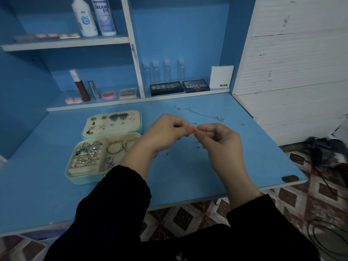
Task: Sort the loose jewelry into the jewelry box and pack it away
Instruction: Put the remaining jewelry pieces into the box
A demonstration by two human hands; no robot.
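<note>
An open mint jewelry box [75, 178] lies on the blue desk at the left. Its lid panel [135, 127] carries several earrings; its base holds rings and two gold hoops [114, 147]. My left hand [165, 132] and my right hand [218, 140] meet above the desk, right of the box. Both pinch one tiny piece of jewelry between their fingertips, too small to name. A stud earring [195, 123] lies just behind the fingers. Small studs [198, 146] and another small piece [166, 153] lie below the hands. A thin chain necklace [199, 113] lies further back.
Shelves behind the desk hold bottles [94, 16], small clear bottles [163, 72], makeup palettes [180, 86] and a white card [221, 77]. A white slatted wall stands at the right. Black cables [323, 178] lie on the patterned floor beyond the desk's right edge.
</note>
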